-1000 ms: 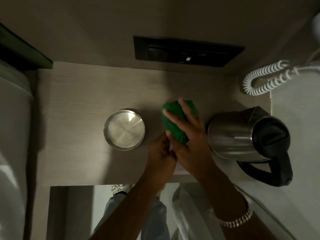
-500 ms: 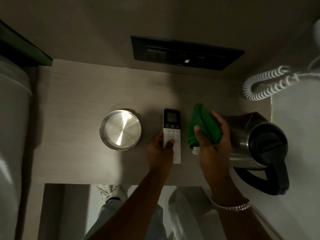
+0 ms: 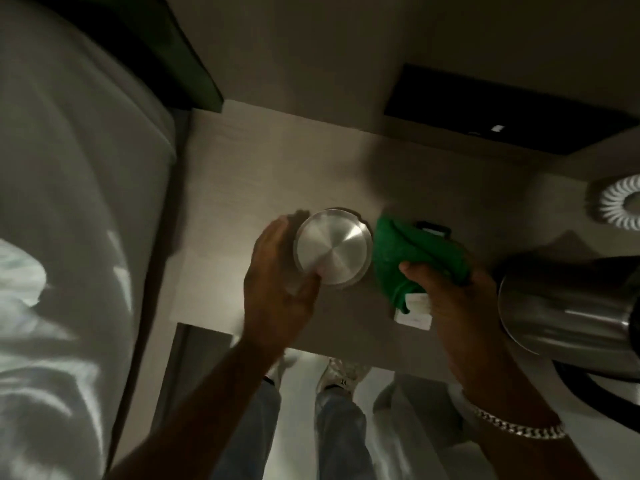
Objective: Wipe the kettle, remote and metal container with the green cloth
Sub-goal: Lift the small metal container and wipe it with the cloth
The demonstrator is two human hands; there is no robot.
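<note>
The round metal container [image 3: 334, 251] stands on the wooden table [image 3: 242, 174]. My left hand [image 3: 277, 285] wraps around its left side, thumb on the near rim. My right hand [image 3: 450, 303] clutches the bunched green cloth [image 3: 415, 258] just right of the container. The cloth lies over the remote [image 3: 414, 315]; only its dark far end and white near end show. The steel kettle [image 3: 568, 306] with its black handle sits at the right edge, partly cut off, close to my right wrist.
A bed with a white sheet [image 3: 69, 237] fills the left side, up against the table. A dark panel [image 3: 502, 129] is set in the wall behind. A coiled white cord [image 3: 620, 206] hangs at the far right. My legs and shoes show below the table's near edge.
My left hand let go of the remote and moved left onto the metal container. My right hand brought the cloth left from the kettle over the remote. The view swung left.
</note>
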